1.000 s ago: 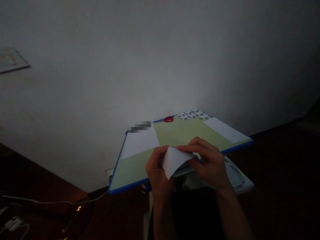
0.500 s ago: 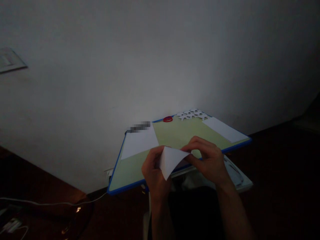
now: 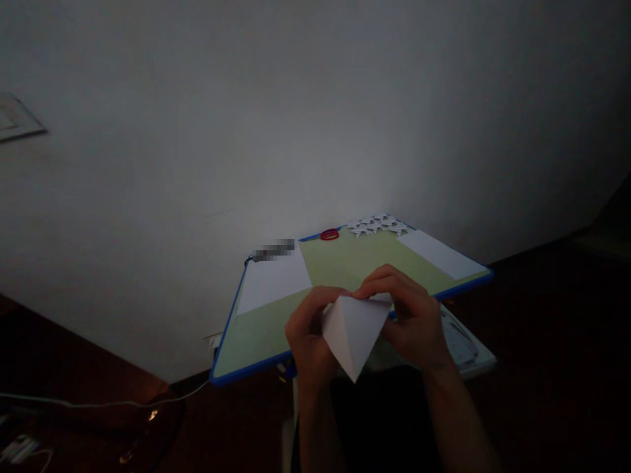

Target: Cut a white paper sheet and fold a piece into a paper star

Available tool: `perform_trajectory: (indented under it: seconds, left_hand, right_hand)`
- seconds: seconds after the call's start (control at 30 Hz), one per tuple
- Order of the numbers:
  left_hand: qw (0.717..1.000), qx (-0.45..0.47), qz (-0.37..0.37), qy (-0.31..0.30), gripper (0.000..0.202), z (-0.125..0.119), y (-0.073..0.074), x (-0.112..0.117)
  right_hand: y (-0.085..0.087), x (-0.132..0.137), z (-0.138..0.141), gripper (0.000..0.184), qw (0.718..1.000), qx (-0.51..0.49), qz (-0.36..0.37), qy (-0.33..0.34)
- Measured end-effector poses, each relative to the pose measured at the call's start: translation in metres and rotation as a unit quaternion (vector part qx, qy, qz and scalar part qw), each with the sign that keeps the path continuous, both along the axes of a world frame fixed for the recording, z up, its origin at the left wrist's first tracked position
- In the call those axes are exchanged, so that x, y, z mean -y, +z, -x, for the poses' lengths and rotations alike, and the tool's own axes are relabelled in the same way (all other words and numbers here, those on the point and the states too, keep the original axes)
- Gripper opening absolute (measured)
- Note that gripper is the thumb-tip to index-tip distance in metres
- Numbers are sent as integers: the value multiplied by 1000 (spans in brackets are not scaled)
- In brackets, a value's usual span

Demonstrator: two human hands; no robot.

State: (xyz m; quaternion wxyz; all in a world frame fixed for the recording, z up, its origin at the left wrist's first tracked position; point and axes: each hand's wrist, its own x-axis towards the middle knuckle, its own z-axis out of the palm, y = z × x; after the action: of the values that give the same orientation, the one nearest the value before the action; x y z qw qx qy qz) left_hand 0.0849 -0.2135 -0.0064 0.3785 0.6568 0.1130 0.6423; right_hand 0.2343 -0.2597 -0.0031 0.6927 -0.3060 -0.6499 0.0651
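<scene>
A folded piece of white paper [image 3: 357,328] is held up between my two hands, over the near edge of the green table [image 3: 345,263]. One corner of it points down toward me, and a crease runs down its left part. My left hand [image 3: 313,328] is closed on its left side, the index finger along the top edge. My right hand [image 3: 409,315] pinches its upper right edge, with the thumb beneath. The fingertips of both hands come close together at the top of the paper. Its far side is hidden.
Red-handled scissors [image 3: 329,234] lie at the back edge. Several small folded white paper pieces [image 3: 377,225] sit at the far right corner. White sheets lie at left [image 3: 273,282] and right [image 3: 441,253]. A white cable [image 3: 98,404] hangs at lower left; the wall [image 3: 315,118] stands behind.
The paper has turned, its point now lower and further right. My right hand has shifted its hold on the upper edge, and my left hand has moved slightly right, closer to it.
</scene>
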Motion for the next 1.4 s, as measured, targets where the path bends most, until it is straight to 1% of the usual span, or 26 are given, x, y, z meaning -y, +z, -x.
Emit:
perform_trajectory:
  seconds: [0.1, 0.23, 0.43, 0.53, 0.67, 0.73, 0.83, 0.93, 1.0, 1.07, 1.13, 1.23, 1.4]
  left_hand:
    - [1000, 1, -24, -1, 25, 1, -1, -1]
    - [998, 21, -56, 21, 19, 0, 0, 1]
    - [994, 46, -54, 78, 19, 3, 2, 5]
    - [993, 51, -53, 90, 23, 5, 2, 6]
    - [988, 69, -16, 137, 20, 8, 0, 5]
    - [985, 66, 27, 159, 17, 9, 0, 4]
    - [979, 49, 102, 171, 14, 8, 1, 3]
    - [973, 28, 152, 171, 13, 7, 4, 3]
    - [971, 17, 170, 166, 13, 6, 6, 3]
    - [971, 13, 178, 161, 15, 5, 6, 4]
    - [971, 7, 190, 145, 24, 3, 6, 3]
    - [971, -14, 214, 106, 39, 2, 3, 2]
    - [971, -13, 222, 90, 49, 0, 1, 3]
  right_hand:
    - [2, 1, -1, 19, 1000, 12, 9, -3]
    - [5, 1, -1, 20, 1000, 29, 8, -4]
    - [4, 3, -5, 22, 999, 45, 3, -12]
    - [4, 6, -8, 21, 999, 48, 9, -7]
    - [5, 7, -10, 16, 999, 46, 6, -23]
    - [4, 7, -9, 15, 999, 40, 11, -31]
    - [2, 5, -7, 13, 999, 16, 34, -36]
    - [1, 3, -4, 13, 998, 7, 58, -18]
    - [0, 2, -3, 17, 998, 26, 64, -5]
    - [0, 0, -1, 19, 997, 37, 64, -10]
    - [-1, -3, 1, 19, 997, 23, 70, -26]
    - [-2, -5, 2, 18, 995, -12, 94, -41]
    - [-3, -6, 0, 20, 993, -17, 115, -34]
